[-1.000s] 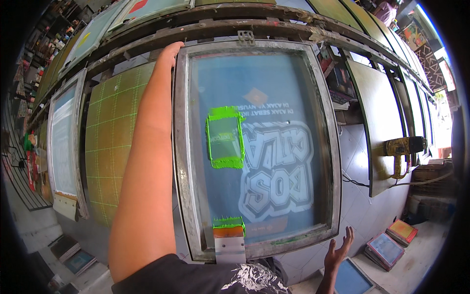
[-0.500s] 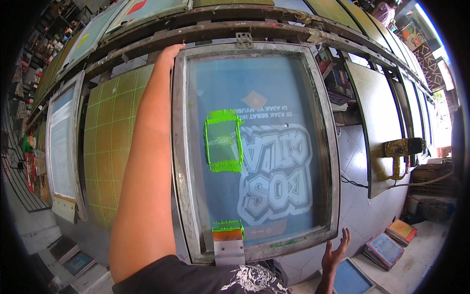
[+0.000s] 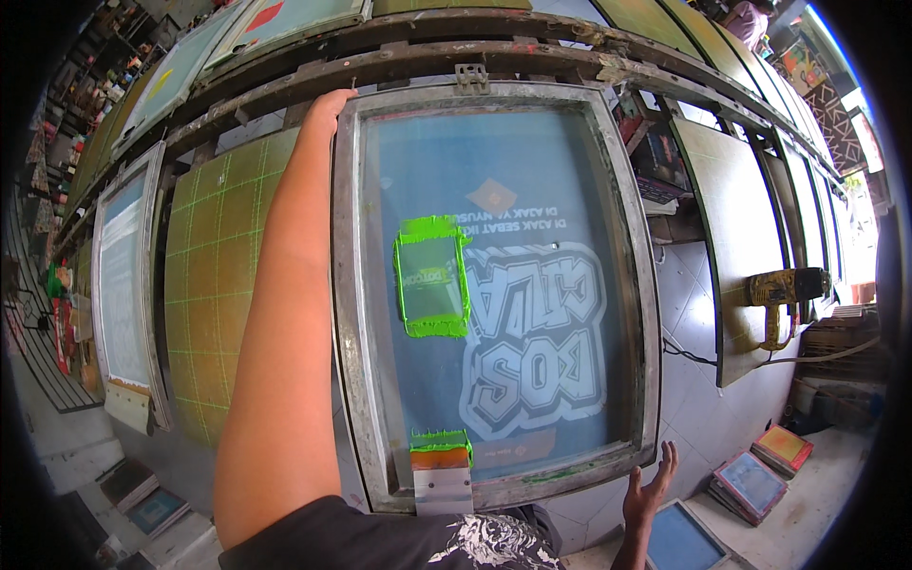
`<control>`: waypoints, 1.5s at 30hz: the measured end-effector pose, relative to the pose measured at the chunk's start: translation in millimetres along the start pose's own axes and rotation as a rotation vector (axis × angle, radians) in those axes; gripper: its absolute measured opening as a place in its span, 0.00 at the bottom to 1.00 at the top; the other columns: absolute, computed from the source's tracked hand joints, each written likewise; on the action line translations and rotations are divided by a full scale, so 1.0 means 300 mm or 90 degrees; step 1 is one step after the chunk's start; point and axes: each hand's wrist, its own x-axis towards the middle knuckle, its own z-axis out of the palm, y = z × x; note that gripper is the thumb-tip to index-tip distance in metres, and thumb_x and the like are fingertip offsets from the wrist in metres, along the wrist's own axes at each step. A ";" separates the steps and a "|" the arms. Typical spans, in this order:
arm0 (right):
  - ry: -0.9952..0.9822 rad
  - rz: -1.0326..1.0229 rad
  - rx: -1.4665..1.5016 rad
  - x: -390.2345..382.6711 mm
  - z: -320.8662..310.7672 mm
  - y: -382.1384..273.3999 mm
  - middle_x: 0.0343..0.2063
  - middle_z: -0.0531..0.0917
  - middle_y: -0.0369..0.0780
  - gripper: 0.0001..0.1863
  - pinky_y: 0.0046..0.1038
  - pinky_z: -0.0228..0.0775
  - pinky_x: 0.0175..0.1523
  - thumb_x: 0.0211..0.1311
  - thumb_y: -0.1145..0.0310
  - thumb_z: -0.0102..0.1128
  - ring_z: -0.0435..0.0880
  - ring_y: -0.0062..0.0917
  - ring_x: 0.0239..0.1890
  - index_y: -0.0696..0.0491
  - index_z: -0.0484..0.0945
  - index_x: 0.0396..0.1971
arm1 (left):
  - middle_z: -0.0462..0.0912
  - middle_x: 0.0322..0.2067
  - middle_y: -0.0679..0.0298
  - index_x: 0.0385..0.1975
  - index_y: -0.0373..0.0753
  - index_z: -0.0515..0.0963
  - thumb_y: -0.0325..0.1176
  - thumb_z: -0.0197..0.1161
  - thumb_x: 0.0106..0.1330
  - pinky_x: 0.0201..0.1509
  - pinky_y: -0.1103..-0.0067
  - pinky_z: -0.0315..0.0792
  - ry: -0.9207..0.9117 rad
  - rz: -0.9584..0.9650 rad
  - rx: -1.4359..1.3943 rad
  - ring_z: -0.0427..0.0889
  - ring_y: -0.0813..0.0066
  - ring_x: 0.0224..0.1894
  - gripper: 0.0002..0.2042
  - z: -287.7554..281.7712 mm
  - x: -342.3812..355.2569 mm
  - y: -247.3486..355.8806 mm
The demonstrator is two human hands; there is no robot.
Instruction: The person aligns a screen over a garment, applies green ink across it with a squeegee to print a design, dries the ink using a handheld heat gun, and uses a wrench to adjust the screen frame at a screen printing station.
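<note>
Head view: The screen (image 3: 353, 304) lay between your hands. Your L hand (image 3: 334, 104) was at its far-left corner, grip hidden, couldn't tell; your R hand (image 3: 650, 483), fingers wide, hung near its near-right corner. A squeegee (image 3: 442, 488) sat at its near edge.

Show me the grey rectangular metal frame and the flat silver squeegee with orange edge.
Grey rectangular metal frame (image 3: 349, 285): head view, on its left bar.
Flat silver squeegee with orange edge (image 3: 443, 492): head view, on its metal plate.
</note>
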 end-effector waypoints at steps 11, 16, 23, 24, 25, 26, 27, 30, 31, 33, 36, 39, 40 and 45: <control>-0.024 0.030 0.029 0.005 0.006 0.009 0.60 0.61 0.51 0.35 0.40 0.50 0.66 0.54 0.60 0.58 0.60 0.45 0.63 0.60 0.59 0.60 | 0.81 0.32 0.60 0.33 0.39 0.77 0.41 0.59 0.54 0.42 0.68 0.72 0.014 -0.018 0.024 0.79 0.65 0.33 0.13 -0.021 0.086 -0.031; -0.034 0.033 0.048 0.003 0.003 0.010 0.60 0.60 0.51 0.35 0.40 0.50 0.65 0.56 0.59 0.58 0.60 0.45 0.63 0.59 0.58 0.60 | 0.81 0.31 0.60 0.32 0.39 0.77 0.40 0.59 0.53 0.41 0.68 0.73 0.021 0.016 0.013 0.79 0.65 0.32 0.13 -0.046 0.139 -0.058; 0.005 -0.001 0.100 0.066 -0.006 0.023 0.58 0.65 0.50 0.30 0.39 0.54 0.63 0.57 0.63 0.57 0.63 0.42 0.61 0.59 0.62 0.58 | 0.78 0.45 0.55 0.40 0.33 0.77 0.51 0.62 0.55 0.49 0.73 0.70 0.136 0.097 0.100 0.77 0.62 0.44 0.25 -0.075 0.134 -0.053; 0.031 -0.006 0.092 0.130 -0.015 -0.001 0.56 0.67 0.49 0.27 0.39 0.56 0.63 0.58 0.65 0.56 0.66 0.41 0.60 0.60 0.64 0.56 | 0.77 0.47 0.54 0.41 0.32 0.77 0.53 0.62 0.55 0.50 0.73 0.70 0.171 0.125 0.153 0.77 0.62 0.45 0.27 -0.061 0.106 -0.045; 0.084 -0.075 0.114 0.224 -0.027 -0.039 0.54 0.70 0.49 0.24 0.37 0.58 0.61 0.59 0.67 0.55 0.68 0.39 0.58 0.60 0.66 0.54 | 0.77 0.49 0.53 0.42 0.31 0.77 0.55 0.63 0.54 0.50 0.73 0.69 0.201 0.154 0.206 0.76 0.61 0.47 0.29 -0.031 0.058 -0.029; 0.134 -0.145 0.142 0.349 -0.028 -0.099 0.51 0.73 0.48 0.21 0.36 0.60 0.60 0.60 0.68 0.54 0.70 0.38 0.56 0.61 0.69 0.52 | 0.78 0.46 0.52 0.40 0.32 0.78 0.55 0.62 0.54 0.50 0.73 0.69 0.200 0.190 0.259 0.77 0.60 0.46 0.28 -0.016 -0.001 -0.003; 0.166 -0.246 0.109 0.503 -0.047 -0.197 0.48 0.76 0.47 0.17 0.33 0.62 0.59 0.61 0.70 0.52 0.74 0.35 0.54 0.61 0.71 0.49 | 0.79 0.44 0.51 0.39 0.32 0.78 0.55 0.62 0.55 0.49 0.72 0.70 0.201 0.225 0.310 0.78 0.59 0.46 0.28 -0.015 -0.068 0.019; 0.057 -0.382 0.318 1.021 0.012 -0.616 0.36 0.80 0.46 0.20 0.28 0.66 0.48 0.61 0.56 0.55 0.78 0.31 0.40 0.61 0.78 0.38 | 0.81 0.37 0.52 0.35 0.33 0.79 0.53 0.61 0.57 0.48 0.72 0.70 0.240 0.337 0.374 0.79 0.60 0.44 0.24 -0.164 -0.333 0.022; 0.009 -0.337 0.173 1.176 0.044 -0.750 0.30 0.81 0.47 0.23 0.29 0.67 0.44 0.59 0.52 0.54 0.79 0.36 0.36 0.60 0.79 0.37 | 0.82 0.36 0.54 0.34 0.34 0.78 0.51 0.61 0.58 0.47 0.73 0.70 0.233 0.392 0.347 0.80 0.62 0.43 0.22 -0.202 -0.416 0.007; 0.003 -0.295 0.215 1.512 0.178 -0.816 0.32 0.82 0.50 0.24 0.34 0.69 0.45 0.55 0.50 0.56 0.81 0.41 0.37 0.57 0.80 0.38 | 0.81 0.38 0.57 0.38 0.35 0.77 0.46 0.61 0.61 0.48 0.75 0.70 0.156 0.462 0.360 0.79 0.66 0.43 0.18 -0.158 -0.629 0.016; 0.027 -0.180 0.176 1.868 0.353 -0.833 0.39 0.81 0.53 0.24 0.36 0.68 0.52 0.56 0.52 0.55 0.79 0.44 0.47 0.59 0.79 0.40 | 0.77 0.45 0.58 0.49 0.32 0.72 0.41 0.60 0.64 0.55 0.77 0.67 0.084 0.307 0.270 0.75 0.71 0.51 0.20 -0.197 -1.023 -0.029; -0.005 -0.195 0.120 2.104 0.520 -0.844 0.45 0.78 0.54 0.25 0.36 0.66 0.55 0.54 0.55 0.57 0.76 0.43 0.51 0.61 0.77 0.44 | 0.77 0.44 0.60 0.47 0.33 0.74 0.34 0.57 0.65 0.55 0.75 0.67 0.135 0.229 0.395 0.74 0.73 0.49 0.15 -0.353 -1.455 -0.122; -0.060 -0.203 0.205 2.131 0.581 -0.877 0.46 0.78 0.53 0.25 0.35 0.66 0.54 0.54 0.57 0.57 0.76 0.42 0.51 0.62 0.76 0.44 | 0.77 0.42 0.61 0.45 0.34 0.75 0.32 0.55 0.65 0.53 0.77 0.67 0.192 0.171 0.418 0.74 0.75 0.47 0.12 -0.386 -1.612 -0.168; -0.255 -0.004 0.413 2.070 0.654 -0.936 0.47 0.77 0.49 0.24 0.33 0.65 0.51 0.53 0.63 0.60 0.74 0.35 0.50 0.66 0.74 0.46 | 0.75 0.35 0.63 0.36 0.34 0.74 0.32 0.52 0.66 0.46 0.79 0.69 0.331 0.089 0.380 0.75 0.74 0.39 0.08 -0.453 -2.068 -0.455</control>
